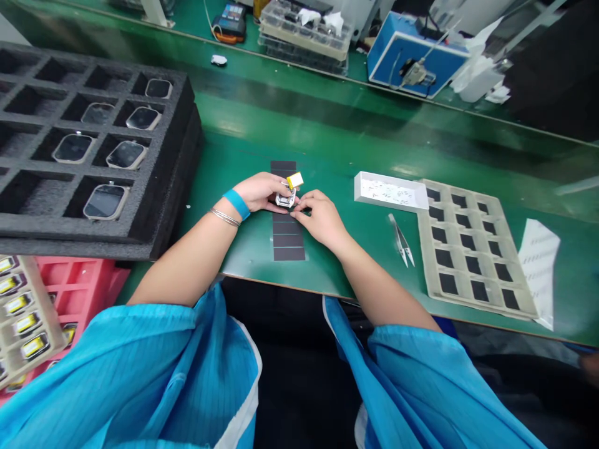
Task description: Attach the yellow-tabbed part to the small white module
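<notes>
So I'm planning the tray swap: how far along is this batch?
Done, seemingly: six watch cases sit in the black foam tray. In hand: the left hand holds a small case with a yellow tab over the dark strip; the right hand touches it. Left: most foam slots remain unfilled.

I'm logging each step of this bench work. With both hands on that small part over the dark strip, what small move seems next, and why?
Probably the right hand peels a dark pad off the strip: its fingertips rest on the strip beside the small module, which the left hand pinches, yellow tab raised.
</notes>
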A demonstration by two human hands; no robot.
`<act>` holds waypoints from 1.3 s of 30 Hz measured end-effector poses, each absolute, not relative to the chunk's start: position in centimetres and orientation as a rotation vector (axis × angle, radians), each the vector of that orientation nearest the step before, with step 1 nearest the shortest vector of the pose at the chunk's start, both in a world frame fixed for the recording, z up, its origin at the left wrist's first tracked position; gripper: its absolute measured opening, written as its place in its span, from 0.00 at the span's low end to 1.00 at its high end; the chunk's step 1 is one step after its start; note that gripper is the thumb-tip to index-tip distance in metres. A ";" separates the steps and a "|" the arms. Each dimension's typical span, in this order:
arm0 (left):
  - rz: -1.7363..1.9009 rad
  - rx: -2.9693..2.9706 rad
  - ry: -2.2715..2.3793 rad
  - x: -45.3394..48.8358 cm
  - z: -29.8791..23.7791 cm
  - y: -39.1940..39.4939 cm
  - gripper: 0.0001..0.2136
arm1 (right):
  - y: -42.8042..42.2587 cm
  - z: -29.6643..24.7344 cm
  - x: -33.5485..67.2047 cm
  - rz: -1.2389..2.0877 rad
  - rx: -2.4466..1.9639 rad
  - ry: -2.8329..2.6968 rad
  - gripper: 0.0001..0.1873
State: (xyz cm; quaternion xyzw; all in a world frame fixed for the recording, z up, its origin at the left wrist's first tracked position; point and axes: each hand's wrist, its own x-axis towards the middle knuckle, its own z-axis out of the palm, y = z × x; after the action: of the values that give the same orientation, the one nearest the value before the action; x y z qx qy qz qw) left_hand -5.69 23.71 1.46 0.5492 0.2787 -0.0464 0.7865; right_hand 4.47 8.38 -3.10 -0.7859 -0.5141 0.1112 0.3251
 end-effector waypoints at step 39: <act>0.003 1.219 0.675 -5.2 1.5 21.4 0.06 | 8.6 -1.8 4.1 0.562 -1.498 -0.835 0.20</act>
State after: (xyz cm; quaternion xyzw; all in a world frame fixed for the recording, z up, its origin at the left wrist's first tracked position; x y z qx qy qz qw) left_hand -5.20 21.44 1.47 0.5613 0.3107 0.0012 0.7671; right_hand 4.11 8.59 -1.75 -0.6513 -0.3632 0.2445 0.6198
